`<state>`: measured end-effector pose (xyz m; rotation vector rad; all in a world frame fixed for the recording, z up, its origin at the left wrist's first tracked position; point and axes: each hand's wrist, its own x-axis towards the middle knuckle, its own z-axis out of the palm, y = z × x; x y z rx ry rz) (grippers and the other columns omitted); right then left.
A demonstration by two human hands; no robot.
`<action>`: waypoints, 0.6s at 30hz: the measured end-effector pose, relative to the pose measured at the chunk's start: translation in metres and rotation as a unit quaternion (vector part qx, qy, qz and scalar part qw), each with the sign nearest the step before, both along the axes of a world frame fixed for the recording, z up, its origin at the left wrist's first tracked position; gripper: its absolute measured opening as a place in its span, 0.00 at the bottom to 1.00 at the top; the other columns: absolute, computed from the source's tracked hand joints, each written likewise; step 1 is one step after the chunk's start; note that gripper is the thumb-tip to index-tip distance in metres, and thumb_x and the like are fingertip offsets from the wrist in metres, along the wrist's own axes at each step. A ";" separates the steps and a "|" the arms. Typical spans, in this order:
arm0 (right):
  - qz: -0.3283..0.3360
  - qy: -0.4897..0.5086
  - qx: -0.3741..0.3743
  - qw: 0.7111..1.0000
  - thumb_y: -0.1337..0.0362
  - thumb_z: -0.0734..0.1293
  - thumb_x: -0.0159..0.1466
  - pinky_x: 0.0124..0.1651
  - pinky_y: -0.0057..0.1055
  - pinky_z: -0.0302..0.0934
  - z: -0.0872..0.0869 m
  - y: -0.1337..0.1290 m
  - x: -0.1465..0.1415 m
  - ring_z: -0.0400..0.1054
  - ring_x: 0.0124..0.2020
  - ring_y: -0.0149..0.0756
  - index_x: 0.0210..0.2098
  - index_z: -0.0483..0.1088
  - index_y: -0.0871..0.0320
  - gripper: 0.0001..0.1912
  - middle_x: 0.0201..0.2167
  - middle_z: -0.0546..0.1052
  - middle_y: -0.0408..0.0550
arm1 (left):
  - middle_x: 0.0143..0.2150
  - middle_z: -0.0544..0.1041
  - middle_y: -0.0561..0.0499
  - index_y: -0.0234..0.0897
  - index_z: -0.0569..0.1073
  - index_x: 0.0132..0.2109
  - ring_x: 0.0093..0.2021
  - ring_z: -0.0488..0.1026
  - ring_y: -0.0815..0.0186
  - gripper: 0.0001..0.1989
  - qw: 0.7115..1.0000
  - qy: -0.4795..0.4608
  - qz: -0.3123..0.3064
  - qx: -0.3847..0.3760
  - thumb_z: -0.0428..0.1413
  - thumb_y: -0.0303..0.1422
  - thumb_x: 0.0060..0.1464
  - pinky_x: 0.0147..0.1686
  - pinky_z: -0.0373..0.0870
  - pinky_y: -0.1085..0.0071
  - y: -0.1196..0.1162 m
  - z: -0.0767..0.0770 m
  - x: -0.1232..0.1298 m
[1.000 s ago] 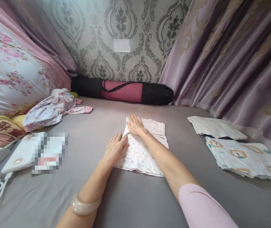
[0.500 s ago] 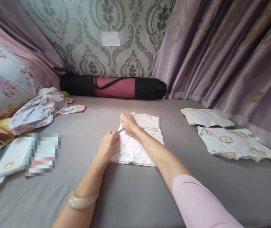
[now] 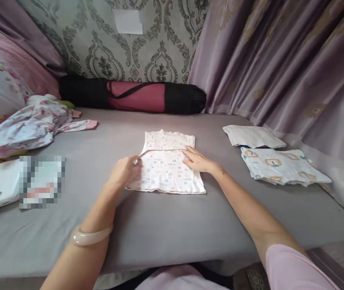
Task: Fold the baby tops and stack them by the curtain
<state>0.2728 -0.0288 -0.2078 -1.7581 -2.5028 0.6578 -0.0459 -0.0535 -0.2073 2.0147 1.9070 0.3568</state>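
A small white baby garment (image 3: 165,171) with a tiny pastel print lies folded on the grey bed sheet, a fold line crossing its upper part. At its left edge, my left hand (image 3: 125,169) has its fingers curled, with thumb and forefinger pinching the fabric near the fold. My right hand (image 3: 198,160) rests on the garment's right edge, fingers stretched toward the middle and palm down. A pale bangle (image 3: 91,237) circles my left forearm.
To the right lie a folded white cloth (image 3: 253,136) and a folded lion-print cloth (image 3: 283,166). A black and red long bag (image 3: 135,96) lies along the wall. At left are a floral garment (image 3: 28,128), a white device (image 3: 1,183) with a cable and a blurred packet (image 3: 43,181).
My right hand has moved from the garment's upper left across to its right edge. My left hand stays at the left edge. The camera view has tilted down and shifted.
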 end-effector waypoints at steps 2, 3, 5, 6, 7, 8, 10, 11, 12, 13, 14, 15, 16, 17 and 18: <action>-0.001 0.027 0.005 1.000 0.54 0.58 0.67 0.71 0.39 0.39 0.002 -0.017 0.016 0.36 0.73 0.45 0.71 0.50 0.61 0.36 0.74 0.43 0.53 | 0.32 0.77 0.46 0.39 0.78 0.50 0.31 0.71 0.60 0.21 1.000 -0.019 -0.011 -0.016 0.51 0.43 0.55 0.33 0.63 0.68 -0.001 0.004 -0.004; -0.003 0.040 0.013 0.999 0.55 0.59 0.66 0.70 0.38 0.42 0.003 -0.025 0.023 0.40 0.73 0.46 0.70 0.51 0.60 0.36 0.73 0.46 0.53 | 0.30 0.76 0.48 0.39 0.78 0.49 0.30 0.71 0.61 0.22 0.999 -0.033 -0.019 -0.027 0.51 0.45 0.54 0.32 0.63 0.69 -0.002 0.006 -0.007; -0.027 0.067 0.040 0.997 0.57 0.61 0.65 0.66 0.38 0.51 0.005 -0.040 0.034 0.55 0.67 0.46 0.68 0.55 0.58 0.33 0.69 0.57 0.55 | 0.25 0.73 0.51 0.39 0.78 0.49 0.25 0.68 0.64 0.24 0.995 -0.069 -0.040 -0.063 0.54 0.48 0.51 0.28 0.62 0.71 -0.003 0.009 -0.011; -0.053 0.079 0.050 0.994 0.57 0.61 0.65 0.62 0.38 0.56 0.006 -0.046 0.038 0.62 0.62 0.45 0.66 0.58 0.56 0.31 0.64 0.64 0.55 | 0.23 0.72 0.53 0.39 0.78 0.49 0.23 0.67 0.65 0.25 0.991 -0.090 -0.051 -0.086 0.55 0.49 0.49 0.26 0.61 0.72 -0.004 0.010 -0.013; -0.085 0.091 0.052 0.991 0.58 0.61 0.65 0.57 0.38 0.60 0.007 -0.051 0.040 0.69 0.54 0.44 0.64 0.61 0.55 0.28 0.58 0.71 0.54 | 0.20 0.70 0.55 0.39 0.77 0.50 0.21 0.66 0.66 0.27 0.985 -0.113 -0.060 -0.113 0.56 0.50 0.48 0.24 0.60 0.73 -0.005 0.012 -0.014; -0.119 0.104 0.044 0.987 0.57 0.61 0.66 0.52 0.37 0.63 0.008 -0.056 0.040 0.72 0.46 0.41 0.60 0.64 0.54 0.24 0.51 0.75 0.52 | 0.19 0.68 0.57 0.39 0.76 0.51 0.19 0.64 0.67 0.29 0.978 -0.139 -0.065 -0.141 0.58 0.50 0.46 0.22 0.60 0.73 -0.006 0.014 -0.015; -0.167 0.132 0.004 0.977 0.56 0.60 0.66 0.41 0.34 0.65 0.010 -0.063 0.039 0.74 0.33 0.36 0.54 0.67 0.54 0.18 0.39 0.78 0.47 | 0.18 0.67 0.59 0.39 0.75 0.53 0.18 0.65 0.68 0.32 0.960 -0.190 -0.058 -0.198 0.61 0.50 0.43 0.20 0.62 0.74 -0.010 0.019 -0.015; -0.176 0.149 -0.025 0.973 0.56 0.60 0.67 0.37 0.31 0.65 0.012 -0.065 0.037 0.73 0.29 0.34 0.51 0.67 0.53 0.16 0.35 0.78 0.45 | 0.19 0.68 0.58 0.40 0.75 0.54 0.18 0.67 0.67 0.33 0.949 -0.212 -0.051 -0.228 0.62 0.50 0.41 0.20 0.64 0.73 -0.012 0.023 -0.015; -0.177 0.164 -0.056 0.969 0.56 0.60 0.67 0.33 0.29 0.63 0.013 -0.068 0.035 0.71 0.25 0.32 0.49 0.66 0.54 0.14 0.32 0.78 0.43 | 0.19 0.70 0.58 0.40 0.74 0.56 0.19 0.69 0.66 0.35 0.938 -0.229 -0.047 -0.257 0.64 0.49 0.40 0.21 0.66 0.72 -0.014 0.027 -0.014; -0.174 0.176 -0.084 0.965 0.56 0.61 0.66 0.29 0.27 0.61 0.015 -0.070 0.033 0.70 0.23 0.31 0.48 0.66 0.54 0.13 0.28 0.77 0.41 | 0.20 0.71 0.57 0.40 0.74 0.57 0.20 0.70 0.65 0.37 0.926 -0.241 -0.048 -0.285 0.65 0.49 0.39 0.21 0.67 0.72 -0.016 0.031 -0.014; -0.169 0.185 -0.109 0.962 0.55 0.61 0.66 0.25 0.25 0.58 0.017 -0.072 0.032 0.68 0.21 0.30 0.47 0.65 0.54 0.13 0.25 0.75 0.40 | 0.21 0.73 0.56 0.41 0.73 0.58 0.21 0.71 0.64 0.39 0.917 -0.248 -0.053 -0.309 0.66 0.49 0.38 0.22 0.68 0.71 -0.017 0.034 -0.015; -0.158 0.190 -0.132 0.960 0.55 0.62 0.66 0.23 0.24 0.55 0.020 -0.074 0.031 0.67 0.19 0.29 0.47 0.65 0.54 0.13 0.23 0.74 0.38 | 0.21 0.74 0.55 0.41 0.73 0.58 0.21 0.72 0.64 0.39 0.908 -0.250 -0.063 -0.329 0.66 0.49 0.38 0.22 0.69 0.71 -0.019 0.037 -0.015; -0.140 0.195 -0.156 0.958 0.55 0.63 0.65 0.22 0.23 0.53 0.023 -0.076 0.031 0.65 0.19 0.28 0.47 0.65 0.54 0.14 0.22 0.72 0.37 | 0.21 0.74 0.55 0.42 0.74 0.57 0.21 0.72 0.64 0.38 0.902 -0.249 -0.074 -0.345 0.66 0.50 0.38 0.22 0.69 0.71 -0.019 0.039 -0.017; -0.117 0.200 -0.180 0.956 0.55 0.64 0.64 0.21 0.23 0.52 0.025 -0.078 0.032 0.64 0.19 0.28 0.47 0.66 0.55 0.15 0.22 0.71 0.37 | 0.21 0.74 0.54 0.42 0.76 0.55 0.20 0.71 0.65 0.36 0.897 -0.245 -0.085 -0.357 0.66 0.50 0.38 0.22 0.68 0.72 -0.020 0.040 -0.018; -0.086 0.206 -0.201 0.954 0.55 0.65 0.63 0.22 0.23 0.52 0.028 -0.079 0.033 0.63 0.19 0.27 0.48 0.66 0.55 0.16 0.23 0.71 0.37 | 0.22 0.75 0.53 0.43 0.77 0.53 0.20 0.71 0.65 0.33 0.894 -0.241 -0.096 -0.365 0.65 0.51 0.39 0.22 0.68 0.72 -0.020 0.041 -0.020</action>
